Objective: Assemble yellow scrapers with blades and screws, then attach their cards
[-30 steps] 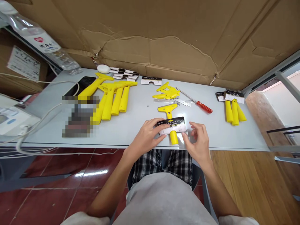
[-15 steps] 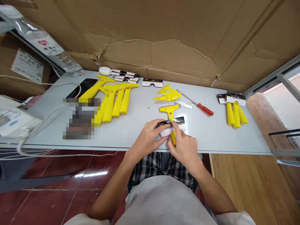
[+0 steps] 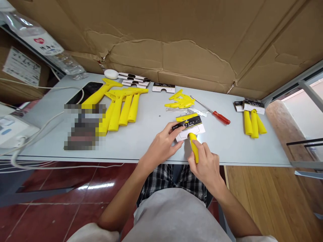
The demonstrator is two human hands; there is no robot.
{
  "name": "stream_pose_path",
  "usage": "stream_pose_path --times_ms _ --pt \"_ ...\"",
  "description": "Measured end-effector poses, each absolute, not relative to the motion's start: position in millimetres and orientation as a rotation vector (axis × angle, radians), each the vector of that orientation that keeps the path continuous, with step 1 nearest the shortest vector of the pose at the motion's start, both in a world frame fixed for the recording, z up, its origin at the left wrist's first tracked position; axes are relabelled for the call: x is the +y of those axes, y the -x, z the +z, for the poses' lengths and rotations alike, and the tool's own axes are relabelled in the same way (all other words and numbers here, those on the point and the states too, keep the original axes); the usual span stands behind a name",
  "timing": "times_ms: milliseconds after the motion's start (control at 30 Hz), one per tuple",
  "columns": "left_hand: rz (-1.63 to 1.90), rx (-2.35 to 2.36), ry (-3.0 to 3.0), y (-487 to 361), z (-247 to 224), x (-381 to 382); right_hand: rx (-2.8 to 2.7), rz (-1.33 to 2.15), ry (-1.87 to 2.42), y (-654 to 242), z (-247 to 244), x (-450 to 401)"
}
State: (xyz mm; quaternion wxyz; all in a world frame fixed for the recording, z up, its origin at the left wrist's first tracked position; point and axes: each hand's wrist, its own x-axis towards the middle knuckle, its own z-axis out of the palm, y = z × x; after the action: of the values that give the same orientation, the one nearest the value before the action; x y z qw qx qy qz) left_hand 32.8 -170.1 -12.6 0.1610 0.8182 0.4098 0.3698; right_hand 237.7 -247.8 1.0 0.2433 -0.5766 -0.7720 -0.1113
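A black-and-white printed card sleeve [image 3: 192, 131] covers the head of a yellow scraper [image 3: 193, 149], whose handle sticks out below it toward me. Above the sleeve's upper edge shows a strip of the yellow head. My left hand [image 3: 161, 144] pinches the sleeve at its left side, thumb below and fingers on top. Around the handle, my right hand [image 3: 205, 164] is closed. Just beyond the sleeve lie loose yellow head pieces [image 3: 180, 102] and flat metal blades [image 3: 174, 110]. A red-handled screwdriver [image 3: 221, 117] rests to their right.
Several yellow scraper handles [image 3: 115, 114] lie at the left, near a dark phone [image 3: 91, 90] and a pixelated patch. Card sleeves [image 3: 163, 88] sit along the cardboard backing. Sleeved scrapers [image 3: 254, 124] are at the right. A plastic bottle [image 3: 45, 42] and white cables border the left.
The scraper handle has swung out to the lower right with my right hand, now gripping it. The sleeve has moved slightly up and right and covers more of the yellow head.
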Motion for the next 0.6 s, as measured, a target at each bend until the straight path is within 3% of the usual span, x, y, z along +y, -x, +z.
stream_pose_path --times_ms 600 --pt "0.882 1.236 -2.338 -33 -13 -164 -2.171 -0.201 1.527 -253 0 -298"
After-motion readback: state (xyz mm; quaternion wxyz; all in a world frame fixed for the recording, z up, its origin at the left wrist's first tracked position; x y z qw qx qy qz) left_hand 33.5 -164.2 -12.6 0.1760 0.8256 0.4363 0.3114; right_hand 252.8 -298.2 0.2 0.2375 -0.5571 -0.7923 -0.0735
